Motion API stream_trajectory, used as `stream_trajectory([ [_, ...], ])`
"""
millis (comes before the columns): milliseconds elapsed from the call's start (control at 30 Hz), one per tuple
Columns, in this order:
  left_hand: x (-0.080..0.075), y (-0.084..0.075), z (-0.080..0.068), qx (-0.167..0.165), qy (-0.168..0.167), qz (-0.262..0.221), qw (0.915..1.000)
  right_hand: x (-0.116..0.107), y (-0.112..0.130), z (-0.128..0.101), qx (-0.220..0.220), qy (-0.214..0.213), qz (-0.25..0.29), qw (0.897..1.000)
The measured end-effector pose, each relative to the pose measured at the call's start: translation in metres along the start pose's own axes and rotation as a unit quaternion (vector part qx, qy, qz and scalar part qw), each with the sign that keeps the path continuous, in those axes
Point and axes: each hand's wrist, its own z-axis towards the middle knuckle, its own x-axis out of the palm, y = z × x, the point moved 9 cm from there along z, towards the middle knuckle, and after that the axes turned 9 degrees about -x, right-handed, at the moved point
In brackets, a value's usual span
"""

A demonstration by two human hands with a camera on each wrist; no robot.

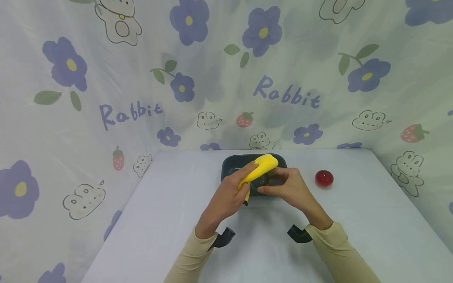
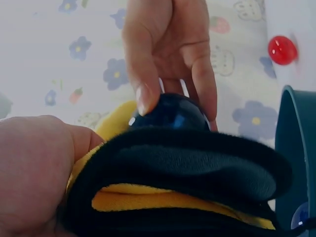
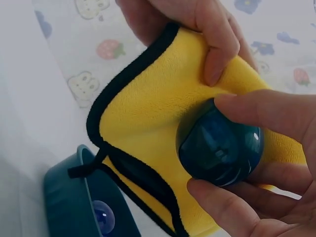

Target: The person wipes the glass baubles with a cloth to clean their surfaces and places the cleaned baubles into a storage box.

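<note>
Floral "Rabbit" fabric hangs behind and beside the pale table (image 1: 170,220) that I view from the head camera. Left hand (image 1: 226,196): fingers curled round a folded yellow cloth (image 1: 260,167) with black edging, held above the near rim of a dark teal tray (image 1: 226,165). Right hand (image 1: 288,186): thumb and fingertips pinch a dark blue ball (image 3: 219,145), pressed against the cloth's yellow face, as the right wrist view shows. From the left wrist view, the ball sits on top of the cloth's black fold. A second blue ball (image 3: 102,217) lies inside the tray. Red ball (image 1: 324,178): resting on the table, right of the tray and apart from both hands.
</note>
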Motion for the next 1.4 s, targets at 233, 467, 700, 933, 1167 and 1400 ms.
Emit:
stream_trajectory([
  [233, 0.0, 0.005, 0.002, -0.012, 0.007, -0.011, 0.9998, 0.002, 0.005, 0.0, -0.005, 0.007, 0.022, 1.0],
  [467, 0.001, 0.012, 0.004, -0.037, 0.024, -0.024, 0.9987, 0.0, 0.008, -0.003, -0.011, -0.006, 0.038, 0.999],
  [700, -0.001, 0.015, 0.003, -0.052, 0.037, -0.04, 0.9972, -0.003, 0.011, -0.002, -0.042, -0.027, 0.044, 0.998],
  [933, -0.002, 0.015, 0.002, -0.068, 0.049, -0.058, 0.9948, -0.007, 0.013, -0.001, -0.068, -0.051, 0.049, 0.995],
  [1167, -0.002, 0.016, 0.001, -0.075, 0.039, -0.054, 0.995, -0.01, 0.013, 0.0, -0.075, -0.073, 0.05, 0.993],
  [1400, -0.003, 0.016, 0.0, -0.083, 0.038, -0.046, 0.9948, -0.012, 0.01, 0.001, -0.068, -0.085, 0.056, 0.993],
])
